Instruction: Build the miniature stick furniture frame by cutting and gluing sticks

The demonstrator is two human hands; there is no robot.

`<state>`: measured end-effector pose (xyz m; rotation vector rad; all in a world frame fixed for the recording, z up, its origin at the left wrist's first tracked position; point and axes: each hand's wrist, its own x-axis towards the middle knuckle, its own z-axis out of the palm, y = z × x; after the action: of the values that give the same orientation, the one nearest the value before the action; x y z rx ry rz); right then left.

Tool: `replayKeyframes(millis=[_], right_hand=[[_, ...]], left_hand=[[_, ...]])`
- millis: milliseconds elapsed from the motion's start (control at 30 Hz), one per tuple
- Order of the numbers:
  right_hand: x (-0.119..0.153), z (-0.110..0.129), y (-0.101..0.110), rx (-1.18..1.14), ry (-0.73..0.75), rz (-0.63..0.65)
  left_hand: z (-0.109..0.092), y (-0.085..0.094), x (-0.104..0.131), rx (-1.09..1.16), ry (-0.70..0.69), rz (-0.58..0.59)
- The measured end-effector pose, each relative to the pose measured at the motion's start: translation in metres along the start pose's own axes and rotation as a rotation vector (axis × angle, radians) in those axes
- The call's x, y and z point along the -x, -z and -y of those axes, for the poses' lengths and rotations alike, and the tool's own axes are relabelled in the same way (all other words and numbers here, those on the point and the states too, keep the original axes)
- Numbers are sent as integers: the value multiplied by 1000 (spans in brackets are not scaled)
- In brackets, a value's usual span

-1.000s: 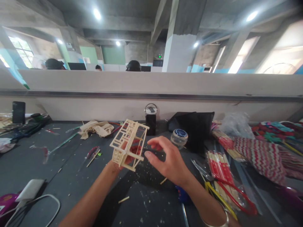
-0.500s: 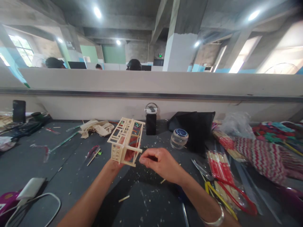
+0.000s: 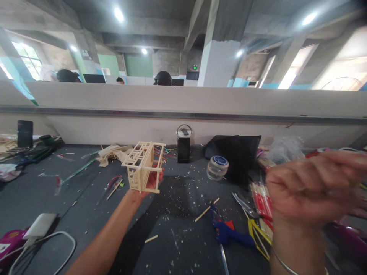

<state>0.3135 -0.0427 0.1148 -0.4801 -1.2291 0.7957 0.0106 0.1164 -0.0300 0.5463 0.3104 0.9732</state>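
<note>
A small frame model built of pale wooden sticks [image 3: 141, 168] is held up over the desk, tilted, with several crossbars and an open side. My left hand [image 3: 155, 178] grips it from below and behind, so most of the fingers are hidden by the sticks. On the right, my right hand [image 3: 311, 187] is raised close to the camera, apart from the model. Its fingers are curled and slightly blurred; anything inside them is hidden. Below and left of it lies a blue glue gun [image 3: 226, 233], beside a loose wooden stick [image 3: 207, 210].
Scissors with yellow handles [image 3: 259, 235] and red-and-white stick packs [image 3: 260, 198] lie at right. A clear jar [image 3: 218, 168], a black phone [image 3: 183, 149] and a beige cloth [image 3: 111, 154] stand or lie farther back. A white charger [image 3: 41, 225] with cable is at left.
My right hand has moved from beside the model up and far to the right, uncovering the glue gun. My left hand has shifted the model slightly left and turned it.
</note>
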Motion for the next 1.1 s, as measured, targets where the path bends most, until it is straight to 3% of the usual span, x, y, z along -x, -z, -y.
replayKeyframes(millis=[167, 333, 433, 600, 733, 867, 967, 1100], right_hand=[[2, 7, 6, 316, -87, -36], [-7, 4, 3, 246, 119, -270], [-12, -22, -14, 199, 162, -383], [3, -95, -56, 448, -319, 69], [17, -129, -71, 475, -402, 268], [16, -128, -67, 462, -437, 437], [10, -118, -60, 547, -464, 405], [1, -93, -44, 394, -470, 181]], left_hand=[[8, -10, 1, 19, -46, -51], [14, -18, 0, 32, -151, -119], [15, -21, 0, 35, -229, -160], [14, -23, 2, 30, -313, -205], [17, -21, 3, 1, -263, -213], [24, -25, 5, -24, -173, -201], [25, -30, 7, -13, -175, -194], [17, -29, 6, 9, -187, -203]])
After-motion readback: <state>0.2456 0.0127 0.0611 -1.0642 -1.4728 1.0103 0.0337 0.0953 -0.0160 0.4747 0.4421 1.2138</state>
